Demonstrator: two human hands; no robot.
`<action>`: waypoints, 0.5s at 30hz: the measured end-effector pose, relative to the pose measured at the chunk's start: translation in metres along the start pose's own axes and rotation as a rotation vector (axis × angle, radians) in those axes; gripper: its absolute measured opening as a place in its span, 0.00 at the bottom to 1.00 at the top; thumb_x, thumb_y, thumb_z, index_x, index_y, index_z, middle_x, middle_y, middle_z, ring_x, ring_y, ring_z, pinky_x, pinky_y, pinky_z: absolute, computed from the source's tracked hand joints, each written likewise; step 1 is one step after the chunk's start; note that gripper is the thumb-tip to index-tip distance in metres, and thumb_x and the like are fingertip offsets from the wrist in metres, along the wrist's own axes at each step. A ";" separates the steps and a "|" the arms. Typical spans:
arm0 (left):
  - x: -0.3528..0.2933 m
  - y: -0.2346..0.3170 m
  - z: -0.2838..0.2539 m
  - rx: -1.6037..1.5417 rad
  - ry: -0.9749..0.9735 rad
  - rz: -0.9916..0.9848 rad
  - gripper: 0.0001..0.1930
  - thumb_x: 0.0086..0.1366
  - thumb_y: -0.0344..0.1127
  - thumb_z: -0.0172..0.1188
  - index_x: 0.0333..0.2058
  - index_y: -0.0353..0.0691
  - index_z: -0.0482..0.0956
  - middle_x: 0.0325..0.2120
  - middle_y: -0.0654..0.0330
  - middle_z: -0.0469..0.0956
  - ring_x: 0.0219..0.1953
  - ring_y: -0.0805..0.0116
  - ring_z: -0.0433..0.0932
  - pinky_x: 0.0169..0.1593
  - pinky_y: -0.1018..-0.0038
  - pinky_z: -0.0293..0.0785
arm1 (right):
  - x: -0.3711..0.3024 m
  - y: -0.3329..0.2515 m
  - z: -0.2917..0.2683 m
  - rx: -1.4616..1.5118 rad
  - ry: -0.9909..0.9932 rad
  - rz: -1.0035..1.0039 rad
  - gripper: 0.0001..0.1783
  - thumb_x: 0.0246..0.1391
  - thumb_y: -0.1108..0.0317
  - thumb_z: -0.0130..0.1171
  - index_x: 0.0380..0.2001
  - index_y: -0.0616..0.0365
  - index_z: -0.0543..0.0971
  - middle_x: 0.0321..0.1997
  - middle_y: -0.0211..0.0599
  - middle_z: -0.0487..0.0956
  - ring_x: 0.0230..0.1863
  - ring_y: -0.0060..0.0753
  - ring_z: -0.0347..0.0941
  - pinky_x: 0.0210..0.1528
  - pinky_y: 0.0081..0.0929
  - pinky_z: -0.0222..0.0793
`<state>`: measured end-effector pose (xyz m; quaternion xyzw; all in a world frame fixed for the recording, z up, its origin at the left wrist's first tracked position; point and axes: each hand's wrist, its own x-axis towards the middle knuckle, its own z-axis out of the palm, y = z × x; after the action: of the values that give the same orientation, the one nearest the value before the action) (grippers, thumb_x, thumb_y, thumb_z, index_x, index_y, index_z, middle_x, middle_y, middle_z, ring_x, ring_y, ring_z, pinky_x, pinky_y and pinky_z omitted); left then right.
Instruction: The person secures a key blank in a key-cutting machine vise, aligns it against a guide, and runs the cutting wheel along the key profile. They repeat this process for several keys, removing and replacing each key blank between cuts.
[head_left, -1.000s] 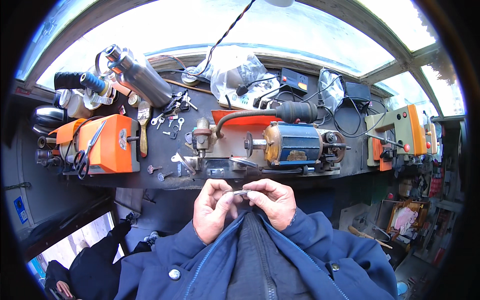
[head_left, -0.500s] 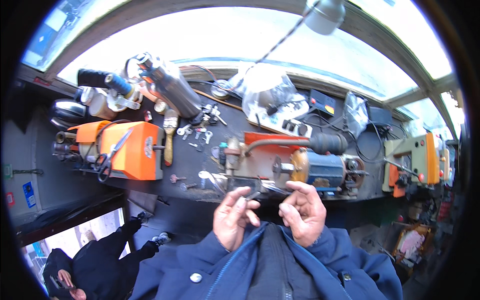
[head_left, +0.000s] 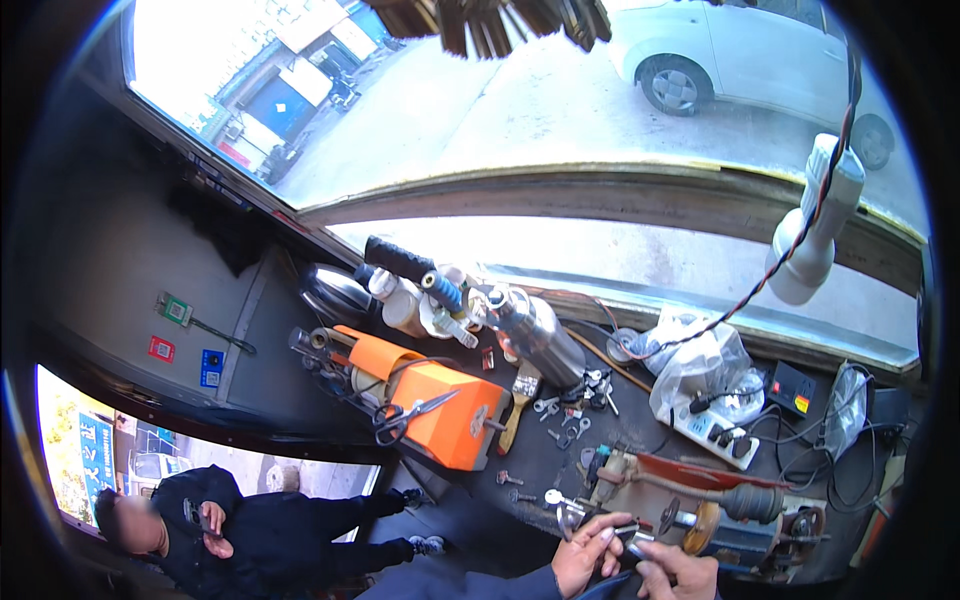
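Low in view, my left hand point(head_left: 586, 556) pinches a small, thin, dark metal piece point(head_left: 626, 528) between thumb and fingers. Close beside it, my right hand point(head_left: 680, 574) has its fingers closed on a small shiny metal piece point(head_left: 640, 540). Both pieces are too small to name; whether they touch I cannot tell. Just beyond my hands is a key-cutting machine point(head_left: 745, 535) with a blue motor and a red guard. Loose keys point(head_left: 555, 495) lie on the dark bench left of it, and a bunch of keys point(head_left: 600, 385) lies farther back.
Scissors point(head_left: 415, 415) rest on an orange machine point(head_left: 450, 425) to the left. Nearby are a brush point(head_left: 518, 405), a steel bottle point(head_left: 540, 340), a power strip point(head_left: 715, 430) and cables. A lamp point(head_left: 815, 220) hangs at right. Beyond the doorway stands a person point(head_left: 250, 530) holding a phone.
The view has swung left and up, so the bench and my hands now appear lower and farther right. The person by the doorway shows more fully. My hands have come closer together.
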<state>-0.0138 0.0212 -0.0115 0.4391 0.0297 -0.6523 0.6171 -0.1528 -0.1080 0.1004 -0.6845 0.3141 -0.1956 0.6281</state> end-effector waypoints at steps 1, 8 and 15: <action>0.001 0.001 0.000 0.079 0.032 -0.017 0.19 0.76 0.34 0.46 0.63 0.36 0.66 0.30 0.63 0.73 0.23 0.77 0.69 0.36 0.77 0.71 | 0.003 -0.001 -0.003 0.013 -0.022 -0.010 0.15 0.61 0.78 0.56 0.51 0.62 0.80 0.26 0.32 0.79 0.21 0.19 0.72 0.26 0.19 0.69; 0.008 0.004 -0.007 0.215 -0.010 0.015 0.16 0.75 0.37 0.49 0.55 0.34 0.72 0.43 0.58 0.80 0.38 0.76 0.77 0.42 0.79 0.73 | 0.016 0.007 -0.023 0.051 -0.161 -0.021 0.17 0.55 0.79 0.61 0.49 0.61 0.81 0.43 0.48 0.84 0.48 0.45 0.81 0.53 0.33 0.73; 0.018 0.005 -0.005 0.497 -0.078 0.088 0.16 0.74 0.35 0.52 0.56 0.37 0.70 0.46 0.58 0.78 0.50 0.68 0.77 0.55 0.71 0.73 | 0.025 0.015 -0.029 0.092 -0.251 -0.045 0.18 0.56 0.79 0.62 0.51 0.63 0.80 0.44 0.49 0.84 0.50 0.43 0.81 0.54 0.32 0.74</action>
<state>-0.0043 0.0084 -0.0229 0.5526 -0.1746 -0.6286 0.5187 -0.1569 -0.1462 0.0861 -0.6811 0.2082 -0.1367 0.6885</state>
